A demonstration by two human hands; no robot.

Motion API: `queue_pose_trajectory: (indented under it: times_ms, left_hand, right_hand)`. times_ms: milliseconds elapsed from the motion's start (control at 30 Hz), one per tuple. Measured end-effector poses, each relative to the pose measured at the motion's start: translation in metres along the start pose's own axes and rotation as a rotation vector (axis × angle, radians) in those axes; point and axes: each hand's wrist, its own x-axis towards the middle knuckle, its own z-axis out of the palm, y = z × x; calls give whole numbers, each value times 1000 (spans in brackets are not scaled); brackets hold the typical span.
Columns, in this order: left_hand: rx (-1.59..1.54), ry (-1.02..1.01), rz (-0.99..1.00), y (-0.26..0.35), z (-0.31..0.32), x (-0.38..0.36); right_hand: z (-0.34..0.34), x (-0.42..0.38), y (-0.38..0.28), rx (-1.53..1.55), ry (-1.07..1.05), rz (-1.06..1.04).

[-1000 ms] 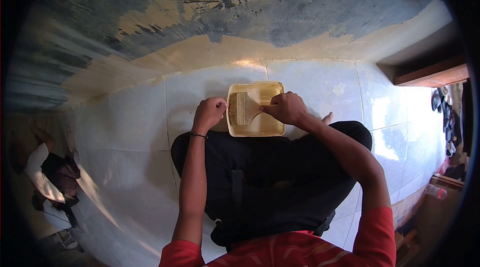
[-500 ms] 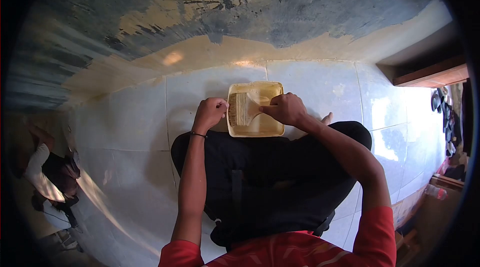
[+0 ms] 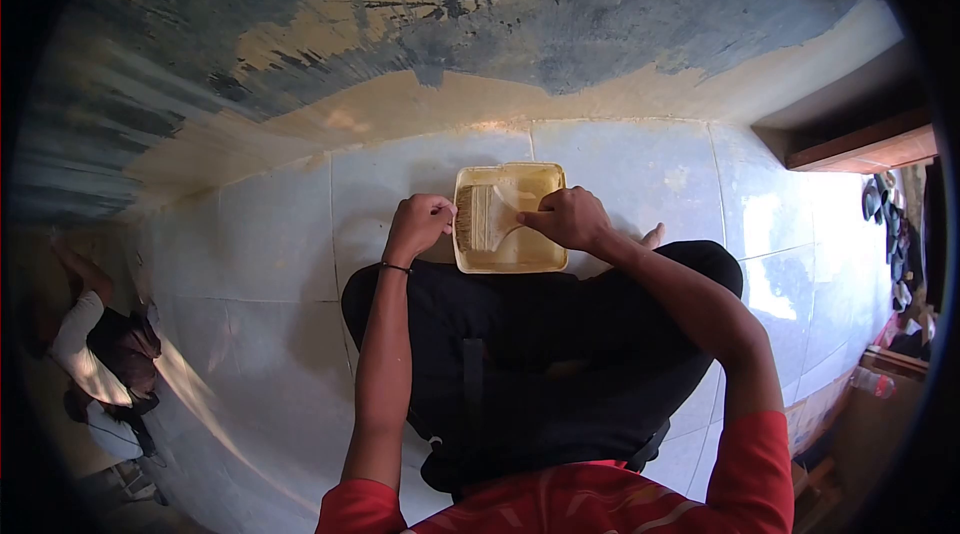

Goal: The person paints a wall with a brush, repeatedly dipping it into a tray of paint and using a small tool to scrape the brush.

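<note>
A wide paintbrush (image 3: 489,218) with pale, paint-coated bristles lies level over a square cream-coloured plastic tub (image 3: 506,267). My right hand (image 3: 570,220) is closed round its handle at the tub's right side. The bristles point left and reach the tub's left rim. There, my left hand (image 3: 421,225) is closed in a pinch, its fingertips right at the bristle ends. Whether they grip bristles, the rim or some small bit cannot be made out. Pale, thin-looking residue coats the inside of the tub, which stands on the floor before my crossed legs.
Grey-blue floor tiles (image 3: 270,244) surround me. Ahead rises a wall (image 3: 600,24) with patchy dark grey paint over a beige base. Another person (image 3: 110,344) sits at the far left. Shoes (image 3: 885,214) and a plastic bottle (image 3: 872,384) are at the right, near a wooden ledge (image 3: 870,146).
</note>
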Motion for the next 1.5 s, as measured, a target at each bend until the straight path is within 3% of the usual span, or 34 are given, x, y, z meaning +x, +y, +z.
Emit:
queue_pose_trajectory:
  times_ms: [1500]
  left_hand:
    - [-106,-42,-89,-2,1,2]
  right_hand:
    - [2,-2,0,-37,78,-57]
